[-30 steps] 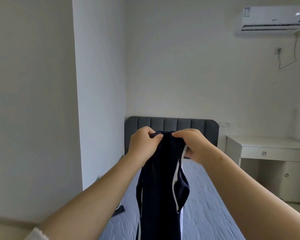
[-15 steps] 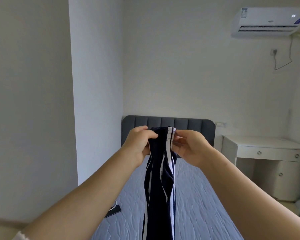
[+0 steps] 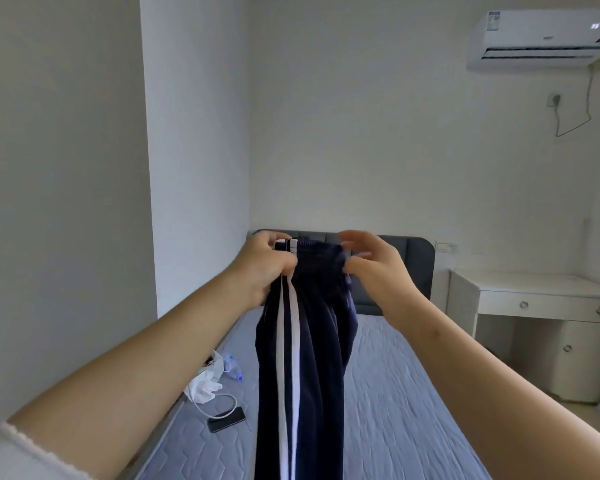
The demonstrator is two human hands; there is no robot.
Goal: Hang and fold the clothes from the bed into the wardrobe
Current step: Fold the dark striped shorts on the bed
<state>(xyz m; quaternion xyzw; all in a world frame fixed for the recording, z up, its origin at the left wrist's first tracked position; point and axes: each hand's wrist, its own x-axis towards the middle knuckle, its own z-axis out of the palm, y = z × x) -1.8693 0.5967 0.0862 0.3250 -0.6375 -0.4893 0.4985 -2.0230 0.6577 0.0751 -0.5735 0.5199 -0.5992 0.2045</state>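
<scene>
Closest to the camera there's a white sleeve (image 3: 18, 455) at the bottom left corner, with both bare forearms reaching forward from there. The navy track pants (image 3: 312, 358) with two white side stripes are held up in the air over the bed (image 3: 413, 393). They hang straight down, bunched together, and run out of the bottom of the shot. At the top, the left grip (image 3: 260, 268) is closed tight on the left end of the waistband (image 3: 321, 254), fingers curled right round it where the stripes start. The right grip (image 3: 378, 268) is at the other end of the waistband with the fingers partly spread. It's blurry, so I honestly can't tell if it's pinching the fabric or just touching it.

Down on the grey quilted mattress, over by the left wall, lies a black phone (image 3: 226, 419) with a white cable (image 3: 222, 405) looping off it. Just past that there's a crumpled white thing (image 3: 207, 384) and a small plastic bottle (image 3: 234, 368). Behind the pants is the dark padded headboard (image 3: 416, 271), then a white bench (image 3: 534, 289) with drawers to the right of it. An air conditioner (image 3: 541, 39) sits high up on the back wall.
</scene>
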